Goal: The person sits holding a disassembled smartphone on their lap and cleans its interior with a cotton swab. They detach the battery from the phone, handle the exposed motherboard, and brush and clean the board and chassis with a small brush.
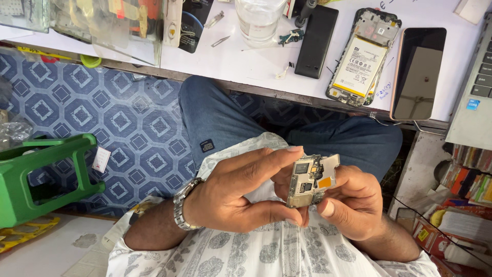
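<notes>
Both my hands hold a small phone circuit board (311, 179) over my lap. My left hand (241, 192) pinches its left edge between forefinger and thumb. My right hand (351, 202) supports it from the right and below, thumb on its lower corner. The board shows metal shields, chips and an orange patch. On the white table lies an opened phone (363, 56) with its battery showing. A black phone screen (417, 72) lies right of it.
A black slab (316, 41), tweezers (221, 40) and a clear plastic container (259, 20) sit on the table. A laptop corner (476, 87) is at right, a green stool (36, 174) at left on patterned blue floor, and shelves of boxes (461, 205) at lower right.
</notes>
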`<state>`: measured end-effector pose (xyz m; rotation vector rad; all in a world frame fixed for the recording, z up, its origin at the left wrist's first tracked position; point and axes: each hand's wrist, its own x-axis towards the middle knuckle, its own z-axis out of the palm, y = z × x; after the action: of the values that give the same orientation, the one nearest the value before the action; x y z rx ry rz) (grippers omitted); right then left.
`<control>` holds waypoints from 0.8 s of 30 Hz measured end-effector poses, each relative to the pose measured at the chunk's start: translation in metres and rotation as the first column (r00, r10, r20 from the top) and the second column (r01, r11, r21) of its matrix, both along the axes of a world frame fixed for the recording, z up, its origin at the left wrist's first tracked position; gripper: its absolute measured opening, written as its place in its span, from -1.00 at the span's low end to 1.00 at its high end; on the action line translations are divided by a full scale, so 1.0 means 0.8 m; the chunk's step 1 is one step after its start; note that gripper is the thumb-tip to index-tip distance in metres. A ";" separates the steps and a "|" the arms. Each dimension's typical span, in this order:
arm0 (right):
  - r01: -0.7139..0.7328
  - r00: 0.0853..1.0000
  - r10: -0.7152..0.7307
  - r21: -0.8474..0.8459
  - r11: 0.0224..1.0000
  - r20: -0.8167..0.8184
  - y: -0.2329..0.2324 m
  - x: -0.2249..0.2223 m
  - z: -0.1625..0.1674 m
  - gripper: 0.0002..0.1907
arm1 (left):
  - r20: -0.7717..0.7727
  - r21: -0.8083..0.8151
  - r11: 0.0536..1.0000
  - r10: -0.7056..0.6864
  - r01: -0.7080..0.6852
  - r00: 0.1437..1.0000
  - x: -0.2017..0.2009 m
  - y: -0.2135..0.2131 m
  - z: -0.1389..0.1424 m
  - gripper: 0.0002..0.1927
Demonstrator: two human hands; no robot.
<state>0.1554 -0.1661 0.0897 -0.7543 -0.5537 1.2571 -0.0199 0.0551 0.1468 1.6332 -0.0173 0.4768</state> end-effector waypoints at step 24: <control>0.293 0.866 -0.195 -0.150 0.944 0.460 0.048 0.008 0.078 -0.93 | -0.006 -0.008 1.000 0.016 -0.016 1.000 0.007 -0.012 -0.008 -0.22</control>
<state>0.1615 -0.1276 0.1524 -1.2723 -0.6666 0.9140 -0.0143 0.0455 0.1406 1.6277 0.0022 0.4830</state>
